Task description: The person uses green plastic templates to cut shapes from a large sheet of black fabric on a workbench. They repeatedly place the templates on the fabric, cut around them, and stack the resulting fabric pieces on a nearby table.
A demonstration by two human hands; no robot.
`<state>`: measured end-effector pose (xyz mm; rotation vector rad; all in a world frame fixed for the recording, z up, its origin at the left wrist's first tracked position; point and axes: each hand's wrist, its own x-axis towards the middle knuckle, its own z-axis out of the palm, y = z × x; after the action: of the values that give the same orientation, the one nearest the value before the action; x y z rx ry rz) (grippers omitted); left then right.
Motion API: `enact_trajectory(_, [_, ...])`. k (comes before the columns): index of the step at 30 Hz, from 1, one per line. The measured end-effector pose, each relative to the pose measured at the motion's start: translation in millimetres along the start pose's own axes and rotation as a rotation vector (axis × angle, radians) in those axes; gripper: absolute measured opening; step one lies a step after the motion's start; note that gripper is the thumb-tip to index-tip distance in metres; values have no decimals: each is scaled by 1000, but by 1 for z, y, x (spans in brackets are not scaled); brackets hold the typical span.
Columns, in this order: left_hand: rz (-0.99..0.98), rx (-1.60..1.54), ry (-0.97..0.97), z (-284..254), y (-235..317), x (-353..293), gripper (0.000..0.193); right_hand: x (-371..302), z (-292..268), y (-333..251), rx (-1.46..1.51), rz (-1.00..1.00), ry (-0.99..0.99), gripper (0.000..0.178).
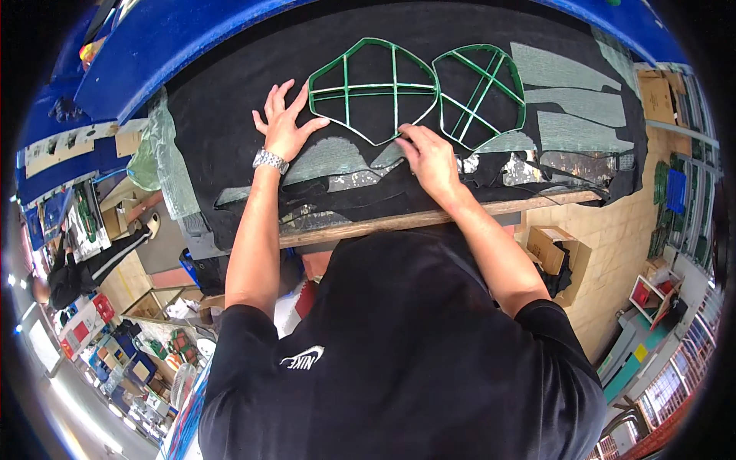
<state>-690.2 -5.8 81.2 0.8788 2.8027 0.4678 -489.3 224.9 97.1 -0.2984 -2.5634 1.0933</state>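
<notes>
Two green metal frames with cross bars, which look like cutting dies, lie side by side on black sheet material (230,115). My left hand (284,130), with a metal watch at its wrist, has its fingers spread. Its thumb and fingers rest at the left end of the larger, left cutting die (395,84). At that die's lower right edge, near its bottom point, my right hand (433,161) pinches the rim between thumb and fingers. The smaller cutting die (524,103) sits to the right, close against the larger one, untouched by either hand.
Grey-green cut-out areas (575,132) show at the sheet's right and near side. A wooden edge (429,217) runs along the table front. Blue machine beam (184,57) arches behind. An open cardboard box (563,261) stands on the floor at right. Another person (73,268) is far left.
</notes>
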Motion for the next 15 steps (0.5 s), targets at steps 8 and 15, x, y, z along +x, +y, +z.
enact_trajectory(8, [23,-48,70,3,-1,0,81,2,-4,4,68,34,-45,17])
enact_trajectory(15, [-4,-31,63,-1,7,-2,82,-2,-6,7,191,138,-100,18])
